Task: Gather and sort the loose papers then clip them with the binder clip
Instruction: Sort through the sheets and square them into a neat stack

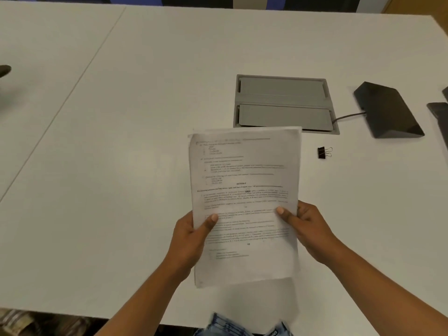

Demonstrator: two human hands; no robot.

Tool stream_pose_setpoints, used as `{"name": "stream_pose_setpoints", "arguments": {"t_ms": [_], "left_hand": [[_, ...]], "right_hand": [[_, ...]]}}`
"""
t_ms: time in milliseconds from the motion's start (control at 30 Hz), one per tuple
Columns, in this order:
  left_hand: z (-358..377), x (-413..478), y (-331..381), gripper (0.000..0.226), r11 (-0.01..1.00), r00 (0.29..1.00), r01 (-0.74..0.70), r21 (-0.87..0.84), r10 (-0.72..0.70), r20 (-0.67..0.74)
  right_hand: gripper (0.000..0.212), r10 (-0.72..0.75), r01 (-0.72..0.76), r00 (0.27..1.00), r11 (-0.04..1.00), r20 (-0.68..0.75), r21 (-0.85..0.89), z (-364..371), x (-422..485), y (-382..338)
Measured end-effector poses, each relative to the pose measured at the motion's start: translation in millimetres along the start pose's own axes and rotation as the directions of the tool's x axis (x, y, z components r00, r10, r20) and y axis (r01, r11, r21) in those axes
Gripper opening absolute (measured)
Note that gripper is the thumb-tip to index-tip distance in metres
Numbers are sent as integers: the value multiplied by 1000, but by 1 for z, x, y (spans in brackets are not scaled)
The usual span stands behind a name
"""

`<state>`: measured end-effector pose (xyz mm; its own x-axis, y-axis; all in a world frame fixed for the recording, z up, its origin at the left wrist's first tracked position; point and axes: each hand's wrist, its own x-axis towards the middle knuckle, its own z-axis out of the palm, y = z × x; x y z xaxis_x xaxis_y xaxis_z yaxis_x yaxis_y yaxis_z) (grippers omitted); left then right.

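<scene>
Both hands gripped the papers (244, 204) above the table (121, 141): left hand (191, 236) on the left edge, right hand (308, 229) on the right, thumbs on top. Prob. held that way to square the sheets, since top edges looked uneven. Binder clip (324, 152) lay untouched on the table, to the right of the stack, near the cable box (283, 103).

Two bare forearms, no sleeves, left hand (191, 238), right hand (308, 229), faded blue jeans (232, 326) below table edge (97, 314).
</scene>
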<state>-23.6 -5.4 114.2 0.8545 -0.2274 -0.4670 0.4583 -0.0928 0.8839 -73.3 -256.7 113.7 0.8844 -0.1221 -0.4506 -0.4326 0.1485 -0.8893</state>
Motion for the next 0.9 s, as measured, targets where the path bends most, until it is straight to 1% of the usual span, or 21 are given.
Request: {"name": "stream_pose_setpoints", "arguments": {"t_ms": [67, 100, 133, 167, 200, 233, 267, 333, 400, 467, 533, 600, 633, 667, 733, 800, 833, 900], "left_hand": [[-10, -6, -7, 23, 1000, 997, 7, -20, -9, -78], [-17, -9, -9, 22, 999, 994, 12, -34, -16, -111], [-24, -12, -11, 21, 999, 990, 15, -45, -21, -140], [-31, -14, -13, 20, 999, 986, 16, -49, -23, -164], [-39, -16, -14, 19, 999, 982, 15, -49, -24, -185], [-46, -18, -15, 18, 999, 978, 13, -47, -23, -205], [-53, -19, -16, 17, 999, 974, 13, -42, -22, -225], [-65, -21, -19, 15, 999, 964, 21, -25, -27, -266], [-74, -22, -21, 14, 999, 955, 42, -12, -44, -293], [-81, -22, -22, 14, 998, 949, 55, -8, -55, -312], [-85, -20, -24, 15, 998, 939, 62, -10, -62, -337], [-87, -19, -24, 14, 998, 933, 57, -17, -59, -355], [-87, -17, -23, 12, 998, 931, 53, -18, -55, -361], [-87, -16, -22, 10, 999, 928, 47, -18, -51, -369], [-86, -14, -22, 9, 999, 921, 40, -12, -42, -387], [-84, -11, -21, 11, 999, 916, 34, 1, -31, -401], [-83, -10, -21, 11, 999, 914, 33, 8, -27, -405], [-83, -8, -20, 10, 999, 911, 32, 18, -22, -411]], "right_hand": [[30, 66, -66, 998, 998, 6, -19, 4, 7, 7], [27, 84, -87, 995, 994, -50, -62, 5, 11, 13], [23, 76, -103, 984, 981, -163, -165, 5, 15, 19], [18, 29, -140, 950, 930, -312, -339, 2, 20, 29], [16, -42, -216, 896, 827, -441, -518, -2, 24, 38], [20, -99, -304, 847, 715, -522, -629, -5, 27, 47], [28, -103, -376, 821, 643, -562, -667, -7, 30, 55], [45, -26, -468, 808, 578, -589, -668, -9, 35, 69], [65, 44, -529, 802, 513, -595, -676, -5, 41, 76], [81, 85, -578, 788, 440, -609, -687, 2, 46, 79], [88, 90, -606, 780, 359, -620, -710, 9, 47, 81], [86, 76, -613, 780, 286, -621, -736, 13, 47, 79], [84, 84, -613, 782, 278, -617, -739, 14, 47, 78], [81, 109, -617, 779, 304, -617, -726, 14, 48, 77], [77, 200, -644, 753, 416, -627, -642, 12, 51, 74], [73, 249, -648, 738, 523, -628, -554, 9, 53, 74], [67, 249, -634, 741, 567, -624, -526, 7, 53, 74], [49, 212, -589, 756, 633, -619, -503, 2, 50, 72]]}}
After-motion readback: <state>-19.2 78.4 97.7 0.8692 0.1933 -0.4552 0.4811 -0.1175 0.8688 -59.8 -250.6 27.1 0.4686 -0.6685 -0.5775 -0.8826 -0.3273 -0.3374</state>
